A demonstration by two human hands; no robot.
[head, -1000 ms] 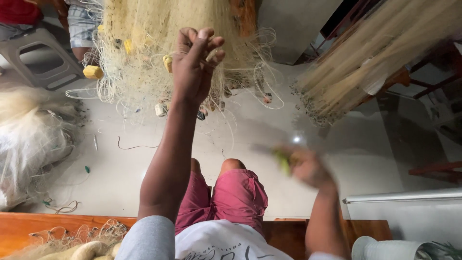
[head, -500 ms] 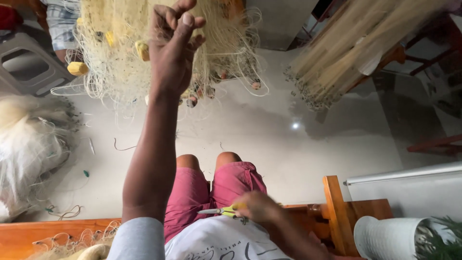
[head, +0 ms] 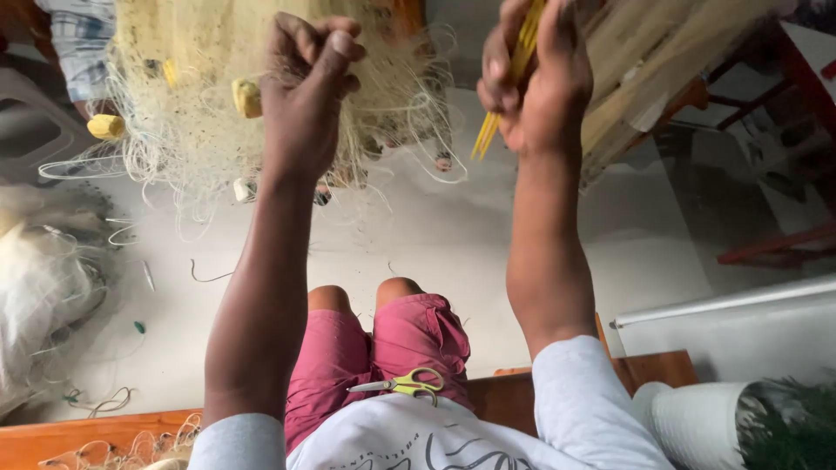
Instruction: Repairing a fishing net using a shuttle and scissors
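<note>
— Both hands were up, see that? Left hand [head: 306, 83] was clenched into the pale fishing net [head: 200, 96]; right hand [head: 531, 83] was gripping a yellow netting needle [head: 505, 96] just beside it.

— And the scissors [head: 402, 383]?

— Lying on the lap, on the pink shorts [head: 374, 348]; well below both hands, untouched.
</note>
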